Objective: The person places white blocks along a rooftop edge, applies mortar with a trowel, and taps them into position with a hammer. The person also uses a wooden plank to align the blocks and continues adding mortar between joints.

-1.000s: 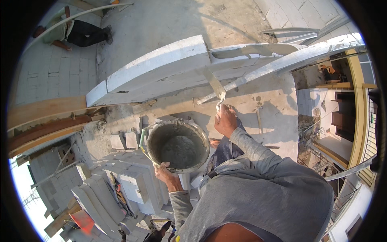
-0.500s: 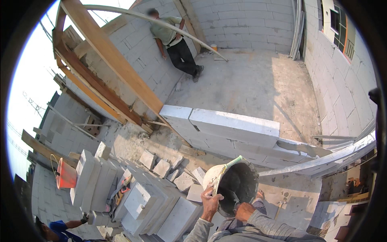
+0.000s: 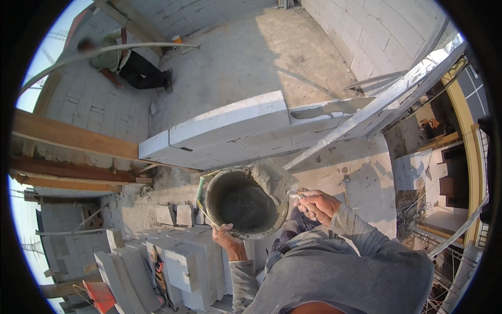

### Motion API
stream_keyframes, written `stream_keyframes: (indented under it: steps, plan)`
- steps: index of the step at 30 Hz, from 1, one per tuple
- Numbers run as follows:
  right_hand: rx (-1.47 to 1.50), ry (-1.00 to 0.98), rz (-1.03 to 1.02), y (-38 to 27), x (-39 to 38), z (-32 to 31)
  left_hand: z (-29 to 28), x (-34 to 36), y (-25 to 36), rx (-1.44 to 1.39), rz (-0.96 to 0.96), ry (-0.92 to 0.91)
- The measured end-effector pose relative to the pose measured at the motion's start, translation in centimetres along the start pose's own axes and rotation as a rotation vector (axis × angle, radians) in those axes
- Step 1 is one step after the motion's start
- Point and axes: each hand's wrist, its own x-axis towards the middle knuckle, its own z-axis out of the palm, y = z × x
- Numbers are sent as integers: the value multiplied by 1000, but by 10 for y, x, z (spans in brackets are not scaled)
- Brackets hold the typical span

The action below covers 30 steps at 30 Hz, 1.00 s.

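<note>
A mortar-crusted bucket [image 3: 210, 209] hangs in front of me, its mouth facing up and wet grey mortar [image 3: 243, 206] inside. My left hand [image 3: 230, 242] is closed on its near rim. Its green-and-yellow handle [image 3: 201, 189] lies over the left side. In my right hand [image 3: 317, 205] is the handle of a trowel [image 3: 294, 194]. A heap of mortar covers the trowel's blade, above the bucket's right rim. Beyond the bucket runs a low wall of pale blocks [image 3: 230, 123], with grey mortar [image 3: 329, 108] on its lower step at the right.
Stacked blocks [image 3: 180, 267] stand at the lower left, with a tool [image 3: 158, 272] among them and a red bucket [image 3: 99, 295] beside. Wooden beams [image 3: 73, 136] meet the wall's left end. A long pale batten [image 3: 361, 118] slants across at right. A person [image 3: 130, 63] leans on the far wall.
The trowel has come up out of the bucket, loaded with mortar, in my right hand. The bucket now faces up more. My view has turned and moved right.
</note>
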Motion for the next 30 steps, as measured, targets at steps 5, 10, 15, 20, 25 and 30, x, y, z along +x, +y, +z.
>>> stream_keyframes:
  steps: [5,10,15,20,25,30]
  plan:
    - [-402,392,-358,-29,57,-80,-5,9,-6,85,15,87]
    - [-692,886,-420,-55,207,-165,-15,5,-5,181,38,186]
    - [-1103,983,-401,-71,287,-176,-22,-6,5,152,22,354]
    - [-1174,987,-306,-68,263,-119,-42,-11,-1,149,-13,425]
    - [-1161,981,-454,-61,257,-92,-57,-14,-15,139,-32,426]
    - [-1134,991,-542,-17,238,-88,-36,-12,-24,66,-80,456]
